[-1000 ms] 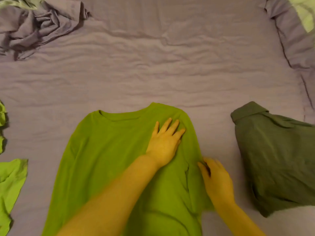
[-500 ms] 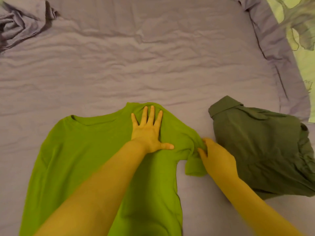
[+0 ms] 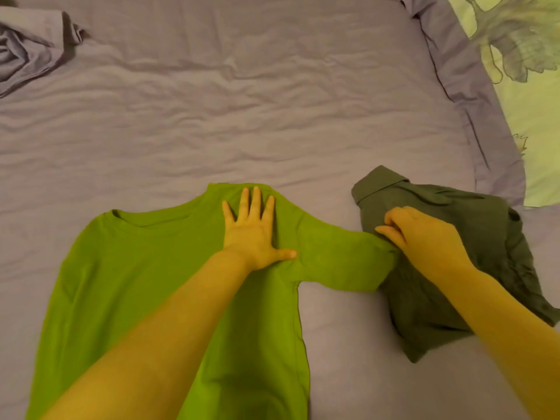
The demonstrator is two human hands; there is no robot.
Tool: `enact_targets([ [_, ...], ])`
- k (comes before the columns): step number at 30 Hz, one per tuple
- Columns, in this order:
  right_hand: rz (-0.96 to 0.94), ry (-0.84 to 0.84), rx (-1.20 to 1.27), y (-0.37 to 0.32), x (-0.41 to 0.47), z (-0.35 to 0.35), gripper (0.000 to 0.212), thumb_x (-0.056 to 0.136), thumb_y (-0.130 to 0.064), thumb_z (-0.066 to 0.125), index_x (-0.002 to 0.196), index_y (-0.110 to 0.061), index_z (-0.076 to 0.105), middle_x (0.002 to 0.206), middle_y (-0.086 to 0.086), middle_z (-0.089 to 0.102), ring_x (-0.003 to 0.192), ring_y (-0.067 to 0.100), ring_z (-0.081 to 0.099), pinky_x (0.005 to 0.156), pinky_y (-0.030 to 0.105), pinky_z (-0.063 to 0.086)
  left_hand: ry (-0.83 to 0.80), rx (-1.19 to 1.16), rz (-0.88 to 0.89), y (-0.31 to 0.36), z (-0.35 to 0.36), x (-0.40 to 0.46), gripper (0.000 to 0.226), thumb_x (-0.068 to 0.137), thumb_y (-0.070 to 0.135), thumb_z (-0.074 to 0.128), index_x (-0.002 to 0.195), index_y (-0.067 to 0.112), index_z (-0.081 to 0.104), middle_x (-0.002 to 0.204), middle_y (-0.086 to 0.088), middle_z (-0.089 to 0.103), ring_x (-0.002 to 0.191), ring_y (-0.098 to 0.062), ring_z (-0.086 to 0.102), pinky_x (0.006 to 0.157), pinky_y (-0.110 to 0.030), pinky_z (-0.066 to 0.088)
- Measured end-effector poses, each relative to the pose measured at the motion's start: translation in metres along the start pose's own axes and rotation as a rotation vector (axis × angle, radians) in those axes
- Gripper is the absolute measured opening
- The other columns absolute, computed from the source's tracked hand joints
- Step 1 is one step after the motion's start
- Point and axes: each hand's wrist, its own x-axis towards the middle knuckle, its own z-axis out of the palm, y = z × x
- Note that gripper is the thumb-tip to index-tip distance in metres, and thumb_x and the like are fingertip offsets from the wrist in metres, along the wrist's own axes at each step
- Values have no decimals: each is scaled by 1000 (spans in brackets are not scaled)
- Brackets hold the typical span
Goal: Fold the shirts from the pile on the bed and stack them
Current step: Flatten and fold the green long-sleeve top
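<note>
Surroundings, taken from the bright green shirt as landmark: it lies flat on the wrinkled purple bed sheet, neckline toward the far side, body running toward the camera; just to its right sits a dark olive collared shirt, roughly folded, collar at its far end; the green shirt's right sleeve extends sideways until its cuff touches and slightly overlaps the olive shirt's near-left edge, so the olive garment stands directly in the sleeve's line; far beyond the green shirt and to its left, a crumpled purple cloth lies bunched at the edge of view; far beyond and to its right, a purple ruffled border runs diagonally, with a pale green leaf-patterned fabric past it.

Hands relative to the green shirt: the left hand lies flat on the shirt's upper right shoulder area, right of the neckline, fingers straight and spread, thumb pointing toward the sleeve, palm pressing the cloth down; the left forearm crosses the shirt's body diagonally; the right hand is at the sleeve's cuff end, over the olive shirt, fingers curled and pinching the cuff edge; the sleeve lies stretched between the two hands.
</note>
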Motion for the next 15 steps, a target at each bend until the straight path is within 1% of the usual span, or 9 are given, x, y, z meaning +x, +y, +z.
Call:
enact_targets([
  [3,-25,29,105,8,-6,15,23,93,-25,53,106,-9,62,97,13,61,82,29,58,70,42,51,162,-101,158,28,11,-13,92,79,76,38,151,29,5,160,-8,-6,146,-30,-10,112,-59,-7],
  [6,107,69,294,6,-22,34,27,92,-24,54,114,-9,61,107,15,62,96,32,58,81,39,46,210,-58,291,63,23,-20,69,90,64,33,150,35,12,160,-5,5,147,-32,-3,113,-59,-3],
  [8,180,131,404,-3,-33,46,35,89,-30,58,116,-7,61,109,16,63,98,31,58,82,37,44,213,-25,303,78,25,-16,58,96,52,33,149,35,17,159,-3,12,147,-32,2,113,-60,-2],
  [9,190,152,441,-8,-36,51,40,86,-33,62,115,-5,61,107,16,64,96,31,58,82,38,46,207,-18,290,83,24,-13,53,98,46,32,149,34,19,159,-1,14,147,-31,3,113,-59,-2],
  [10,180,166,456,-11,-39,56,41,84,-32,66,113,-4,62,104,15,64,93,30,58,82,40,48,196,-18,271,86,22,-8,50,100,39,32,148,33,21,159,0,16,147,-29,4,114,-57,-1],
  [12,158,218,493,-14,-43,62,25,84,-21,68,103,-5,65,95,14,63,83,26,56,78,46,51,192,-64,241,86,17,2,45,99,30,36,144,29,33,155,2,26,145,-25,12,115,-49,7],
  [13,176,251,565,-14,-44,62,16,87,-18,64,99,-7,64,91,11,62,78,20,54,74,42,50,204,-103,229,84,13,6,41,97,30,40,138,27,43,149,1,35,142,-24,20,112,-43,15],
  [14,232,276,685,-16,-44,60,14,90,-19,59,98,-9,62,88,7,61,73,15,53,70,35,48,223,-142,215,82,8,10,35,94,31,46,128,25,53,139,0,44,136,-23,29,105,-37,23],
  [15,321,308,838,-17,-43,56,15,93,-20,53,100,-8,59,82,6,59,66,12,51,63,28,45,240,-181,195,81,2,12,28,91,33,51,116,24,60,129,-1,51,129,-24,36,96,-35,28],
])
